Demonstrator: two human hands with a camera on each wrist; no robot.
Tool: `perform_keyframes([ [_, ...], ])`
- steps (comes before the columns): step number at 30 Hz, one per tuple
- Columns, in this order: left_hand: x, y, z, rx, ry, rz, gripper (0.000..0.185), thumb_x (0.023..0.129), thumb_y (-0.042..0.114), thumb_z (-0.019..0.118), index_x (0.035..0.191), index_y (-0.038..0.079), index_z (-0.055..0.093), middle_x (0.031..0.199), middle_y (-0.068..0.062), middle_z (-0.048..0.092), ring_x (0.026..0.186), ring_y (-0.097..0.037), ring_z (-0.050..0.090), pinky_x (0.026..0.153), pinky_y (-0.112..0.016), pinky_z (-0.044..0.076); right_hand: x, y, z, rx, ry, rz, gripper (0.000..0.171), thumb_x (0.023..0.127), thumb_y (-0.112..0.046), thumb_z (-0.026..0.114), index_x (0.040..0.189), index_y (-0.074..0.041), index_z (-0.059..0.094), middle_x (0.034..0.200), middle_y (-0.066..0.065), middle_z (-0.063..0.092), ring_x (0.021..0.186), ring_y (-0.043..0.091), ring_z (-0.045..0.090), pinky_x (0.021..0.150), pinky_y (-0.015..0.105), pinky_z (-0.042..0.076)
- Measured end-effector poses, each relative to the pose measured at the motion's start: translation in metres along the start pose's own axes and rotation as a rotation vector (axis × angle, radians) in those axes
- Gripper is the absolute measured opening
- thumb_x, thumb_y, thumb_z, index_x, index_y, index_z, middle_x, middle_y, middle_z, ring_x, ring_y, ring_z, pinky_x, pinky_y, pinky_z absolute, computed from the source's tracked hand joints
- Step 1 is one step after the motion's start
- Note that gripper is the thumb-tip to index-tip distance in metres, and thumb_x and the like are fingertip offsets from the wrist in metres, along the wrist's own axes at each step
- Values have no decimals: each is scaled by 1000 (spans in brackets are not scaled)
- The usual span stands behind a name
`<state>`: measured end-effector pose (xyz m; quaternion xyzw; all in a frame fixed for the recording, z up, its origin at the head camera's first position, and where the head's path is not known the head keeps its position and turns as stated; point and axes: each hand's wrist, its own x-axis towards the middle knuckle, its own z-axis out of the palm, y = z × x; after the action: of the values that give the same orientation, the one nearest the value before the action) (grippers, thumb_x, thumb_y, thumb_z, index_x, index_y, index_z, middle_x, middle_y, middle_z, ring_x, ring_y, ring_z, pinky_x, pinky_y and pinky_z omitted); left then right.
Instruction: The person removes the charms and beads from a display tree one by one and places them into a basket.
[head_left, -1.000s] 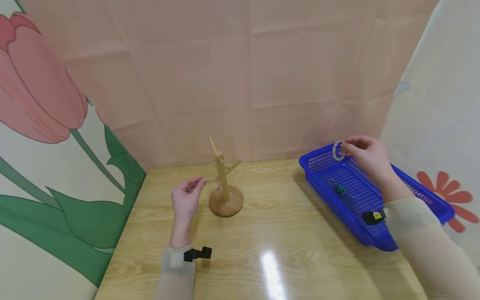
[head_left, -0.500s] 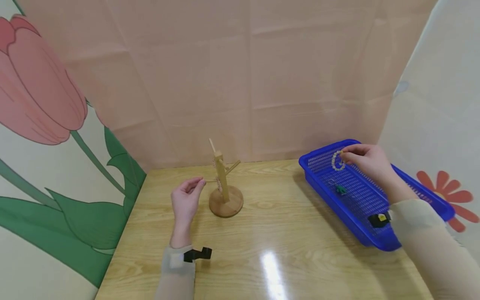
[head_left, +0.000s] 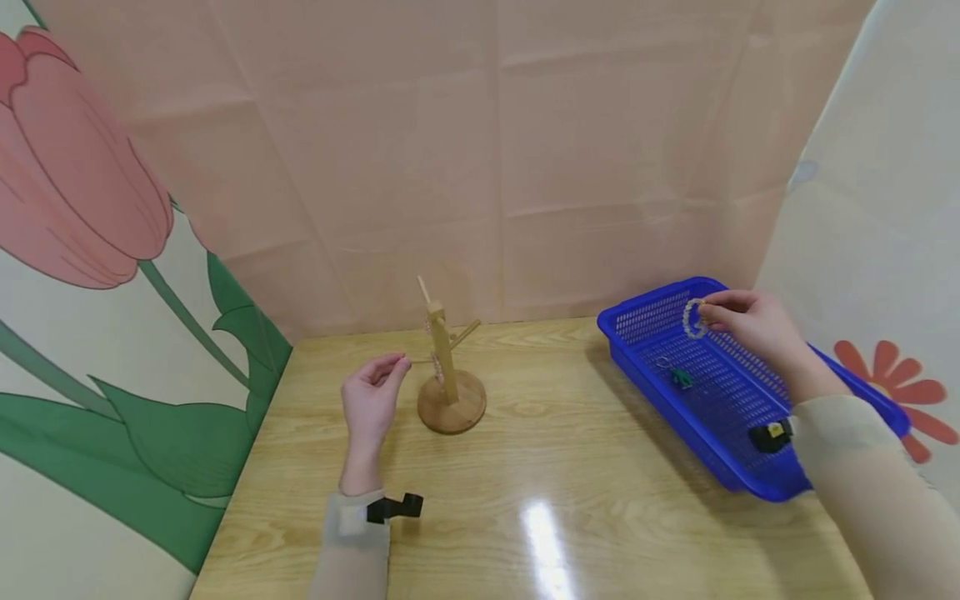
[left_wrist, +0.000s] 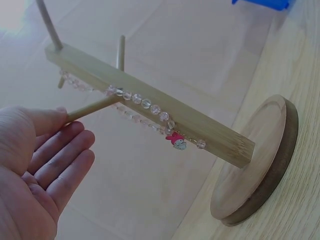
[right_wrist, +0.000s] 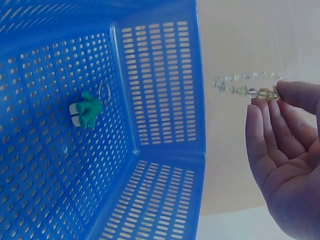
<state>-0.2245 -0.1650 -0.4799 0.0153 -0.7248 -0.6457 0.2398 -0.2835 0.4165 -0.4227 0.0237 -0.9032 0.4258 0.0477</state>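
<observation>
So the setup is a glossy light-wood table (head_left: 540, 467) with a bright glare spot near the front edge, boxed in by fabric backdrops: plain pink cloth behind, a big tulip print on the left, and a pale panel with a red flower on the right.

A blue perforated basket (head_left: 645, 321) sits on the right side of the table, angled toward the back corner. On its floor lies a little green keychain charm (head_left: 681, 378) with a metal ring, well apart from the hand above it. Near the middle of the table stands a wooden peg stand (head_left: 448, 379) on a round base, and a clear bead bracelet (left_wrist: 145, 104) with a tiny red charm already hangs along its post.

The right hand (head_left: 753, 329) is up over the basket's far end, pinching a clear beaded bracelet (head_left: 693, 318) between thumb and fingertips so it dangles in the air above the basket, not touching it. The other fingers look relaxed.

The left hand (head_left: 370, 402) is just beside the stand, fingers loosely curled, with the fingertips touching the end of one side peg (left_wrist: 92, 106).
</observation>
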Motion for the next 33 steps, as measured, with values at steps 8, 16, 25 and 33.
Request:
perform_keyframes([
  [8, 0, 1, -3, -12, -14, 28, 20, 95, 9, 84, 107, -7, 80, 99, -19, 80, 84, -13, 77, 78, -20, 62, 3, 9, -5, 36, -2, -2, 47, 109, -29, 66, 133, 11, 63, 97, -13, 75, 83, 1, 71, 74, 15, 57],
  [16, 0, 2, -3, -10, -8, 28, 14, 95, 7, 83, 105, -3, 81, 98, -18, 80, 84, -13, 77, 78, -21, 62, 2, 14, -8, 36, -21, 12, 48, 110, -28, 65, 134, 13, 62, 97, -18, 74, 83, -2, 70, 73, 13, 56],
  [25, 0, -1, -3, -14, -17, 36, 21, 95, 13, 85, 106, -4, 81, 100, -20, 80, 84, -10, 77, 78, -19, 61, 0, 25, -7, -91, -91, -16, 45, 111, -28, 64, 131, 12, 66, 112, 25, 76, 82, -2, 69, 71, 15, 56],
  [33, -1, 0, -2, -5, -17, 38, 19, 95, 13, 86, 105, -3, 82, 99, -18, 80, 84, -12, 77, 76, -21, 62, 0, 32, -8, -161, -161, 3, 49, 111, -35, 63, 132, 9, 66, 114, 24, 75, 87, 10, 70, 73, 24, 59],
])
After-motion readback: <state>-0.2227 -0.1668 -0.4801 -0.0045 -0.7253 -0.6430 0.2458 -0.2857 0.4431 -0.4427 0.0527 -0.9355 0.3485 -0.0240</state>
